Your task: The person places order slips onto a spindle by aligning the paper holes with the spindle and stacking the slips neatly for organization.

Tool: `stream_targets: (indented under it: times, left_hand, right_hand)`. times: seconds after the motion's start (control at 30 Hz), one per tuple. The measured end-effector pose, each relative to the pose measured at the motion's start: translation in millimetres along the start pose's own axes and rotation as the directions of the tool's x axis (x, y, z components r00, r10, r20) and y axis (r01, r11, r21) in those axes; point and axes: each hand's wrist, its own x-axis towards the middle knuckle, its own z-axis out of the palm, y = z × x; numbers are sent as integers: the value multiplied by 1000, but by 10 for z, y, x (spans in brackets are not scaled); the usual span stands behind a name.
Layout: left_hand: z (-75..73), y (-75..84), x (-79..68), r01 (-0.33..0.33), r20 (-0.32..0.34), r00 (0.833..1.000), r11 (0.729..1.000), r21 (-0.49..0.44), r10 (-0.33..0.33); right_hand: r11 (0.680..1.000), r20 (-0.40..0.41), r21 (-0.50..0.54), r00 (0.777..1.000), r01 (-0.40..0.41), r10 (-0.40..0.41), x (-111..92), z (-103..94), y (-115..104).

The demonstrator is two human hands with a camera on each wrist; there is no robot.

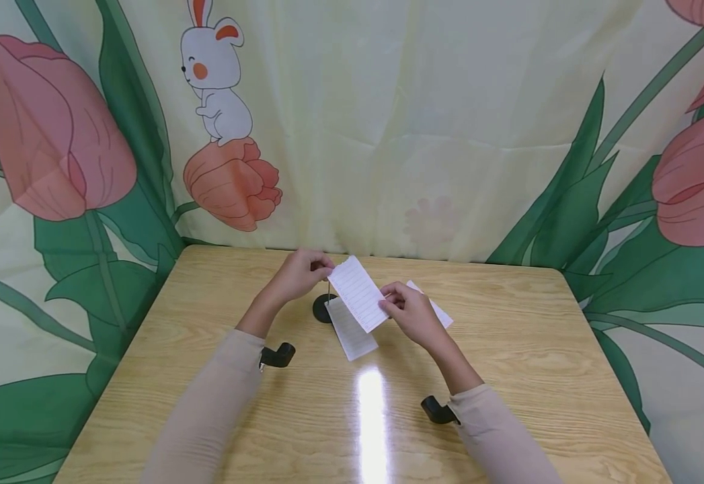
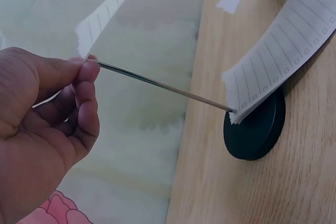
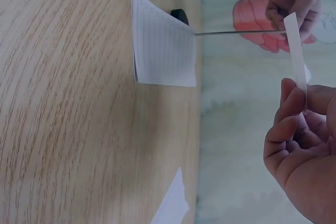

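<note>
A lined sheet of paper (image 1: 358, 292) is held up between both hands. My left hand (image 1: 299, 274) pinches its torn-edged corner at the top end of a thin metal spike (image 2: 163, 86); whether the tip pierces this sheet is hidden by the fingers. Thumb and fingers of my right hand (image 1: 413, 313) pinch the sheet's other side. The spike rises from a round black base (image 2: 258, 129). Low on the spike, just above the base, sit a few more lined sheets (image 3: 163, 45), pierced near one torn edge and sticking out to the side.
Another white paper slip (image 1: 442, 316) lies on the wooden table (image 1: 527, 376), partly behind my right hand. Behind the table's far edge hangs a curtain (image 1: 424, 134) printed with tulips and a rabbit. Black wrist devices (image 1: 278, 355) stick out from both sleeves.
</note>
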Motion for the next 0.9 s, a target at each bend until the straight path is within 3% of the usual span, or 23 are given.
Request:
stream_targets:
  times: [0.9]
  left_hand:
    - [11,-35,37,37,-4,999,996,-86,-38]
  right_hand:
    - [999,18,-18,999,-30,30,56,33,58]
